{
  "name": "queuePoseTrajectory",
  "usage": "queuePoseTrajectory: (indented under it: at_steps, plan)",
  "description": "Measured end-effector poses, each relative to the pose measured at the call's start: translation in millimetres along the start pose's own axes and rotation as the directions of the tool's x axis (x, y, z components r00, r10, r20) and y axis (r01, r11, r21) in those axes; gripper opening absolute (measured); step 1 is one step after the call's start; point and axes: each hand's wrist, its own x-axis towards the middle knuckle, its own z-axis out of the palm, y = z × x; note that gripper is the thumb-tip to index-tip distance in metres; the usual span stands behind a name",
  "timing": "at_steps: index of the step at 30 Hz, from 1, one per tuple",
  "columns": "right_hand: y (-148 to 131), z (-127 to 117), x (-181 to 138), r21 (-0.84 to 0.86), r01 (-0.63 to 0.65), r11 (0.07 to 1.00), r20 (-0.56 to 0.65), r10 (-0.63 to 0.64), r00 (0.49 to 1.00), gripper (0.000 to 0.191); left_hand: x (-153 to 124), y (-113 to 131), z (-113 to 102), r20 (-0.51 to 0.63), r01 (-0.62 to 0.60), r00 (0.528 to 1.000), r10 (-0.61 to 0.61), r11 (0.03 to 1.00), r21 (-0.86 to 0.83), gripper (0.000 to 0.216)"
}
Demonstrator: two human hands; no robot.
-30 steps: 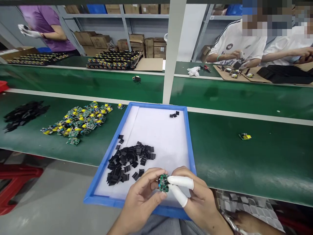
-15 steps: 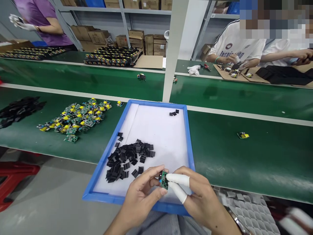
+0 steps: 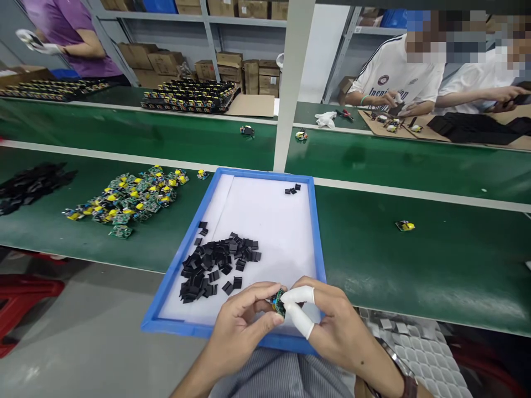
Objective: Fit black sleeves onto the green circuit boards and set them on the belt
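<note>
My left hand (image 3: 244, 320) holds a small green circuit board (image 3: 279, 302) upright between thumb and fingers, over the near edge of the tray. Blue and dark parts show on the board's left side. White finger covers sit on the thumb and forefinger of my right hand (image 3: 327, 320). Those two fingertips are pinched together against the board's right face; anything between them is hidden. Left of my hands, a heap of small black pieces (image 3: 219, 257) lies in the blue-rimmed white tray (image 3: 318, 237). A few more black pieces (image 3: 292, 189) lie in its far right corner.
On the green bench (image 3: 365, 265), a pile of circuit boards with yellow parts (image 3: 133, 193) lies left of the tray, near dark flat pieces (image 3: 35, 182). One board (image 3: 405, 225) lies to the right. Co-workers stand beyond a green conveyor (image 3: 186, 130). A post (image 3: 290, 83) rises behind the tray.
The board has turned slightly in my fingers, and my right fingertips have drawn closer together against it. Two assemblies on the far conveyor have shifted right. The view has moved a little.
</note>
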Motion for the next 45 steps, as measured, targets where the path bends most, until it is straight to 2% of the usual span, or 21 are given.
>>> queuePoseTrajectory:
  at_steps: [2,7,12,16,21,26,29,35,43,45]
  plan:
    - [-1,1,0,-0.052,0.002,0.999,0.0,-0.002,1.0,0.02,0,0,0,-0.001,-0.02,1.0,0.02,1.0,0.01,0.036]
    - [-2,4,0,-0.16,0.096,0.982,-0.003,-0.097,0.995,0.013,1,1,-1,-0.024,-0.043,0.999,0.044,0.998,0.046,0.035]
    - [-1,-2,2,-0.169,0.125,0.978,0.091,-0.111,0.99,0.016,4,3,0,-0.027,0.014,1.0,-0.013,0.999,0.029,0.032]
    - [5,-4,5,-0.121,0.074,0.99,0.099,-0.062,0.993,0.018,6,2,1,-0.02,0.02,1.0,-0.018,0.998,0.063,0.029]
    - [11,3,5,0.059,-0.064,0.996,-0.01,0.065,0.998,0.028,0,1,1,0.025,-0.065,0.998,0.062,0.982,0.176,0.044]
    - [9,4,3,0.107,-0.06,0.992,-0.059,0.067,0.996,0.024,-5,3,4,-0.051,-0.077,0.995,0.091,0.972,0.224,0.035]
    - [8,4,3,0.117,-0.039,0.992,-0.054,0.045,0.997,0.024,-6,0,3,-0.042,-0.105,0.992,0.118,0.969,0.223,0.033]
    - [9,8,7,0.045,-0.073,0.996,-0.013,0.074,0.997,0.02,-5,-5,-2,-0.019,-0.124,0.991,0.13,0.975,0.185,0.036]
    - [9,1,6,-0.062,-0.019,0.998,0.089,0.024,0.996,0.029,1,0,0,-0.036,-0.098,0.994,0.106,0.979,0.178,0.033]
    - [10,1,6,-0.12,0.033,0.992,0.092,-0.022,0.996,0.032,2,-1,0,-0.044,-0.095,0.994,0.105,0.979,0.18,0.032]
